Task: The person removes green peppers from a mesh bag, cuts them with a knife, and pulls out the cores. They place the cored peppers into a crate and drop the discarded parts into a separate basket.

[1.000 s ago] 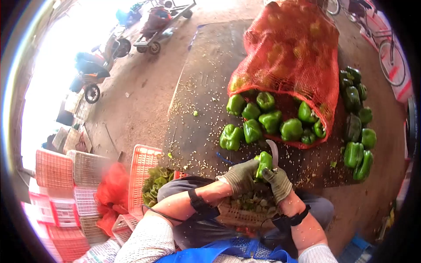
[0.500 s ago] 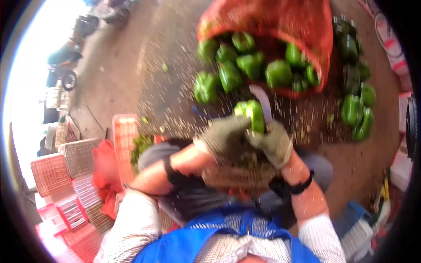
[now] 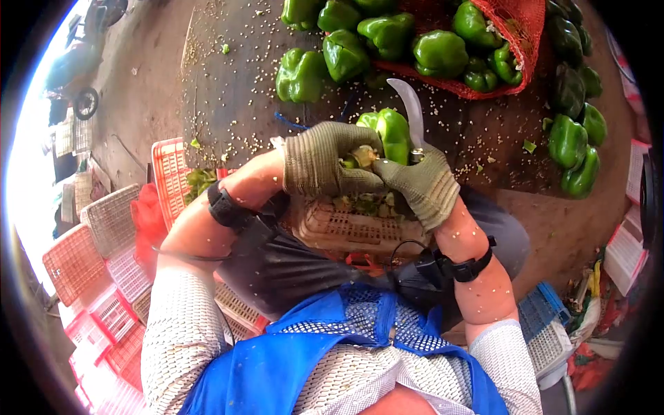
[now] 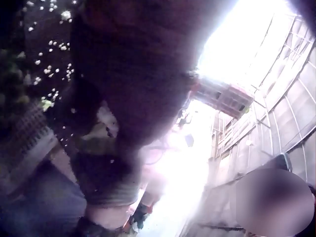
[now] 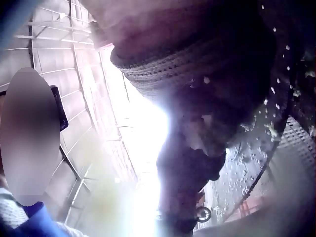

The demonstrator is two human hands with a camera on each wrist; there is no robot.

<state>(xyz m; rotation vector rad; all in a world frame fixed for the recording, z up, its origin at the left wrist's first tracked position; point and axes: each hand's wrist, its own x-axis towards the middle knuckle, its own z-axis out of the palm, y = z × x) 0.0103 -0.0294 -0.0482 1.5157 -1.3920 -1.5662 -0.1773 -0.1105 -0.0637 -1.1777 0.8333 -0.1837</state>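
In the head view both hands wear grey-green knit gloves and meet over the lap. The left hand (image 3: 321,162) holds a green bell pepper (image 3: 394,136), its fingers curled around it. A pale core with a stem (image 3: 363,156) shows between the left fingers and the right thumb. My right hand (image 3: 422,183) grips a curved knife (image 3: 408,104), blade pointing up and away beside the pepper; its handle is mostly hidden in the palm. The wrist views are dark, showing mainly the left glove (image 4: 108,177) and the right glove (image 5: 153,79).
Whole green peppers (image 3: 301,75) lie ahead on a seed-strewn dark board (image 3: 228,114), some in the mouth of a red mesh sack (image 3: 522,41). More peppers (image 3: 568,142) line the right. Below the hands is a crate (image 3: 353,232) with trimmings; stacked crates (image 3: 76,263) stand left.
The head view has tipped downward, so the sack and peppers sit higher in it. The left hand has shifted on the pepper, and the pale core now shows. The right hand still grips the knife.
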